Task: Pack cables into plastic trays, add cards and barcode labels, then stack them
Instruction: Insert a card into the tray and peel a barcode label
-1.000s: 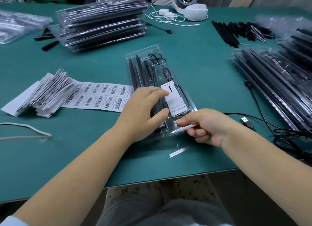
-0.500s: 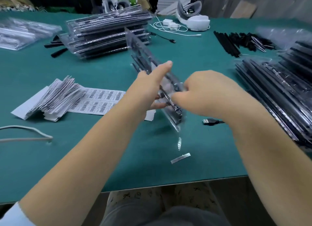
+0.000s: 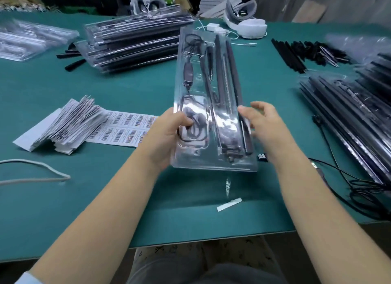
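A clear plastic tray (image 3: 201,76) packed with black cables and rods is held up above the green table, its moulded back toward me. My left hand (image 3: 167,133) grips its lower left edge, thumb over the front. My right hand (image 3: 262,122) is at the lower right edge with fingers spread; whether it grips is unclear. A sheet of barcode labels (image 3: 124,127) lies on the table to the left, beside a fanned pile of white cards (image 3: 63,124).
A stack of packed trays (image 3: 135,42) stands at the back left, and another stack (image 3: 351,110) lies on the right. Empty trays (image 3: 31,40) sit far left. Loose black rods (image 3: 296,52), a USB plug (image 3: 262,157), black cables (image 3: 359,188) and a small label strip (image 3: 229,204) are nearby.
The tray has been lifted off the table and turned over, so its back faces me. Both hands rose with it; the right hand has loosened from a pinch to spread fingers.
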The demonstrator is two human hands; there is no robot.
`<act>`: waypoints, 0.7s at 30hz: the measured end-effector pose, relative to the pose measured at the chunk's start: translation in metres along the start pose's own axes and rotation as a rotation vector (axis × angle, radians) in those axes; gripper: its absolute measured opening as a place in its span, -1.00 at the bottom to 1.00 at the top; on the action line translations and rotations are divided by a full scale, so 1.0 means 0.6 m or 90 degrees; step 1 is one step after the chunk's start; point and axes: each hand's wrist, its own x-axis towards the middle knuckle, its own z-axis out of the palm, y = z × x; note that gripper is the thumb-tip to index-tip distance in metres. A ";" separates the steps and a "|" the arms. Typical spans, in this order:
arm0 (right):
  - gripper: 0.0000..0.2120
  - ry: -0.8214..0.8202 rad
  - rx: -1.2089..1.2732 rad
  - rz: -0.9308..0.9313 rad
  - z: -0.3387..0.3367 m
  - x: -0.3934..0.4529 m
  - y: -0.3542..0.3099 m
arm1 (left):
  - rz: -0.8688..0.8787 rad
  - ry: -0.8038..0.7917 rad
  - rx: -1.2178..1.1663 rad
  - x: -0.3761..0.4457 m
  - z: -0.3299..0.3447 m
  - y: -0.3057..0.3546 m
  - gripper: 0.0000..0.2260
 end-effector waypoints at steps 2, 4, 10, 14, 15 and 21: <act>-0.44 -0.060 0.121 0.105 0.002 0.009 0.016 | -0.017 -0.030 -0.017 -0.003 0.007 -0.008 -0.75; -0.51 -0.115 0.239 0.125 -0.001 0.010 0.024 | -0.040 -0.039 -0.020 -0.003 0.009 -0.010 -0.76; -0.69 -0.100 0.115 0.023 0.004 0.007 0.042 | -0.118 0.015 0.101 -0.002 0.009 -0.025 -0.80; -0.85 -0.086 0.106 0.014 0.009 -0.006 0.044 | -0.127 0.050 0.098 -0.001 0.010 -0.030 -0.95; -0.86 -0.087 0.111 0.014 0.009 -0.009 0.044 | -0.123 0.052 0.100 -0.001 0.009 -0.030 -0.91; -0.46 -0.108 0.177 0.087 0.009 -0.011 0.043 | -0.111 0.090 0.165 -0.007 0.008 -0.034 -0.71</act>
